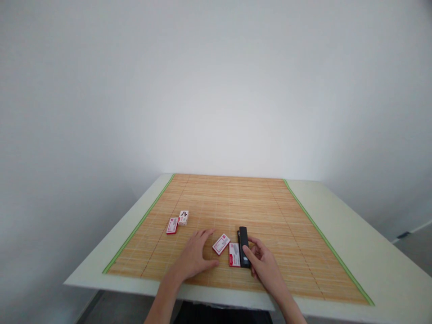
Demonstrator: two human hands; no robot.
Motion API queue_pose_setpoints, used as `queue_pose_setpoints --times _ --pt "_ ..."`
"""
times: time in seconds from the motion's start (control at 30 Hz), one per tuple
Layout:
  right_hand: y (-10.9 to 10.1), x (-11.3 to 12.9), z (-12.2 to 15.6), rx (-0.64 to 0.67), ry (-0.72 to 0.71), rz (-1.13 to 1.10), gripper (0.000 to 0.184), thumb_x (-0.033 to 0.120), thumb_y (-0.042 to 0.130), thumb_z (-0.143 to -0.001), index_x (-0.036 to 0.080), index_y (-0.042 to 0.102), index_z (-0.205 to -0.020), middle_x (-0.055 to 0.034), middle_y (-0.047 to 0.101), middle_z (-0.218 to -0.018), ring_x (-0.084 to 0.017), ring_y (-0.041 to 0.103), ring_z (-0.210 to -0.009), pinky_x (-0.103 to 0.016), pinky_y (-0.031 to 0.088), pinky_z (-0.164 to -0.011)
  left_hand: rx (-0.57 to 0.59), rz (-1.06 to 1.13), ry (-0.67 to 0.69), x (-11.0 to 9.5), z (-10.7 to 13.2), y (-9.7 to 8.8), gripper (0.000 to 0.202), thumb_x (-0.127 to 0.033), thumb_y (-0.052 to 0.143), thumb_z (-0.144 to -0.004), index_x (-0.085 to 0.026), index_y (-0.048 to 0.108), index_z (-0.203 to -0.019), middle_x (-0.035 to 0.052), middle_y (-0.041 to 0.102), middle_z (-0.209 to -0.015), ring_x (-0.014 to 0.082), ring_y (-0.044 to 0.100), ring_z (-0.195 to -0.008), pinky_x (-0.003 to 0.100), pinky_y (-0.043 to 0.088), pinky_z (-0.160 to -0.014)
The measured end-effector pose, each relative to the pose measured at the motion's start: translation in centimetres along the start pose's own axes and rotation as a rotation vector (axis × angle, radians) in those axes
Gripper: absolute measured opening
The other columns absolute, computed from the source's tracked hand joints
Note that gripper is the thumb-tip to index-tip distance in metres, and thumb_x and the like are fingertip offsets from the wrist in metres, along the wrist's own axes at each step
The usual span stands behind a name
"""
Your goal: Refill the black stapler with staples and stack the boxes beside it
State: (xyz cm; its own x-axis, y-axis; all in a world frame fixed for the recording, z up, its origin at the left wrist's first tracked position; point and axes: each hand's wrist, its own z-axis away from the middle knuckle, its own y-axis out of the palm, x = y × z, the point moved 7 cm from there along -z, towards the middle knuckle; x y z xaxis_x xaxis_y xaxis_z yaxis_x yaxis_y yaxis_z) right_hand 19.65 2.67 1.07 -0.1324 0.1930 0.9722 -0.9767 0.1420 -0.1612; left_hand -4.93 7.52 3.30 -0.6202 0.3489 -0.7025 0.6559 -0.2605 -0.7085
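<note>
Right hand (265,263) has its grip curled loosely round the near end of the black stapler (243,238), which lies on the bamboo mat (270,207) covering the surface (337,234). Left hand (195,256) rests flat and open, holding nothing, just beside a staple box (221,244). The stapler looks stiff, dense and smooth, so it is probably best taken across its middle.

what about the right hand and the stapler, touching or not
Touching. The head view shows the right hand gripping the near end of the stapler, with no gap between them.
</note>
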Motion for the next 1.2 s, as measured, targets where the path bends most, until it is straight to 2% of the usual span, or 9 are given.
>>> queue_pose_setpoints --times 0.1,0.27,0.43,0.53,0.73,0.93,1.03,1.13,1.2 --pt "0.0 0.0 -0.1 0.006 -0.006 0.001 0.059 0.061 0.065 -0.083 0.018 0.061 -0.123 0.0069 0.053 -0.064 -0.008 0.045 -0.036 -0.021 0.037 -0.033 0.098 -0.004 0.058 -0.7 -1.0 0.5 0.087 -0.040 0.084 -0.070 -0.040 0.046 -0.149 0.0027 0.048 -0.151 0.0306 0.043 -0.138 0.046 0.032 -0.117" --pt "0.0 -0.4 -0.2 0.025 -0.008 -0.009 0.058 0.061 0.064 -0.084 0.019 0.061 -0.122 0.0068 0.053 -0.065 -0.008 0.045 -0.035 -0.021 0.037 -0.033 0.173 -0.037 0.109 -1.8 -2.5 0.9 0.071 -0.045 0.080 -0.074 -0.037 0.056 -0.140 0.0038 0.060 -0.131 0.0282 0.056 -0.119 0.041 0.043 -0.103" --pt "-0.1 -0.5 -0.2 0.021 -0.002 -0.021 0.058 0.061 0.066 -0.083 0.018 0.062 -0.121 0.0061 0.054 -0.065 -0.008 0.046 -0.035 -0.021 0.038 -0.034 0.089 -0.056 0.026 -2.0 -3.1 1.0 0.068 -0.049 0.086 -0.064 -0.028 0.061 -0.124 0.0032 0.067 -0.108 0.0257 0.062 -0.097 0.036 0.046 -0.087" --pt "-0.1 -0.4 -0.2 0.025 0.006 -0.021 0.059 0.061 0.067 -0.082 0.018 0.062 -0.122 0.0063 0.054 -0.064 -0.008 0.047 -0.036 -0.021 0.038 -0.034 0.002 -0.095 -0.066 -0.9 -2.6 0.4 0.070 -0.052 0.089 -0.058 -0.026 0.059 -0.116 0.0045 0.066 -0.108 0.0272 0.062 -0.097 0.036 0.045 -0.084" --pt "0.0 0.2 0.1 0.020 0.012 -0.019 0.059 0.062 0.068 -0.081 0.018 0.064 -0.120 0.0064 0.053 -0.062 -0.009 0.045 -0.036 -0.022 0.037 -0.034 -0.166 -0.188 -0.192 4.3 0.6 -3.9 0.069 -0.058 0.085 -0.060 -0.022 0.057 -0.111 0.0083 0.064 -0.111 0.0297 0.062 -0.101 0.039 0.047 -0.088" --pt "0.1 0.6 0.2 0.023 0.026 -0.010 0.060 0.063 0.067 -0.080 0.018 0.063 -0.120 0.0066 0.052 -0.062 -0.008 0.045 -0.036 -0.022 0.038 -0.034 -0.267 -0.237 -0.260 10.4 2.6 -11.2 0.070 -0.068 0.068 -0.076 -0.019 0.057 -0.125 0.0121 0.062 -0.125 0.0311 0.059 -0.115 0.044 0.045 -0.100" --pt "0.0 0.5 0.1 0.019 0.012 -0.011 0.059 0.062 0.067 -0.081 0.018 0.064 -0.120 0.0066 0.052 -0.061 -0.009 0.045 -0.035 -0.022 0.038 -0.034 -0.228 -0.272 -0.156 11.7 1.8 -13.7 0.074 -0.062 0.066 -0.081 -0.021 0.050 -0.141 0.0118 0.053 -0.145 0.0306 0.048 -0.135 0.046 0.034 -0.115" --pt "-0.1 0.2 0.0 0.016 0.004 -0.020 0.057 0.061 0.069 -0.081 0.018 0.064 -0.120 0.0058 0.054 -0.061 -0.009 0.046 -0.035 -0.021 0.037 -0.033 -0.101 -0.250 -0.088 12.2 0.6 -14.0 0.078 -0.054 0.068 -0.080 -0.023 0.046 -0.148 0.0100 0.046 -0.156 0.0312 0.041 -0.143 0.048 0.027 -0.120" --pt "-0.1 0.1 -0.1 0.013 0.000 -0.024 0.057 0.060 0.069 -0.081 0.018 0.065 -0.119 0.0055 0.054 -0.062 -0.009 0.046 -0.036 -0.021 0.037 -0.033 -0.035 -0.216 -0.123 12.6 0.1 -13.9 0.076 -0.050 0.069 -0.077 -0.022 0.049 -0.145 0.0096 0.051 -0.153 0.0328 0.045 -0.140 0.050 0.031 -0.119"
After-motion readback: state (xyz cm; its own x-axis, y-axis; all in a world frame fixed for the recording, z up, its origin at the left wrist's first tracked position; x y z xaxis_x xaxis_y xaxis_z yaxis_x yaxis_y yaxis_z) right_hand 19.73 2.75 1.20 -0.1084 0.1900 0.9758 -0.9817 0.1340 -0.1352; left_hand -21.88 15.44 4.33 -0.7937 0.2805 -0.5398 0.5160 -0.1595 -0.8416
